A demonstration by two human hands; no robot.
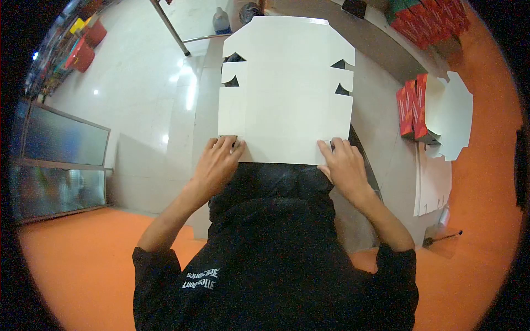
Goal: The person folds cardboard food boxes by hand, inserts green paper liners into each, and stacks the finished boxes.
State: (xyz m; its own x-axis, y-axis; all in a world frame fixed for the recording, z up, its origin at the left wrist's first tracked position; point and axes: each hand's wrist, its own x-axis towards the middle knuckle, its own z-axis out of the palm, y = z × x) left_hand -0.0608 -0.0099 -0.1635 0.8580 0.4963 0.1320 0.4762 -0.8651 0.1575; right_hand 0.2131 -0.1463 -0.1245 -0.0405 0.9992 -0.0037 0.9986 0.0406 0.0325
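Note:
A flat white die-cut box blank lies in front of me over my lap, its far corners cut at a slant and notches along both sides. My left hand holds its near left corner, fingers curled at the edge. At the near right corner my right hand grips the same sheet, thumb toward the near edge. Parts of the fingertips are hidden. The underside of the blank cannot be seen.
On the right are red printed boxes, an open white box blank and more white sheets. Red boxes are stacked at the far right. A metal leg, a bottle and red tubs stand on the left.

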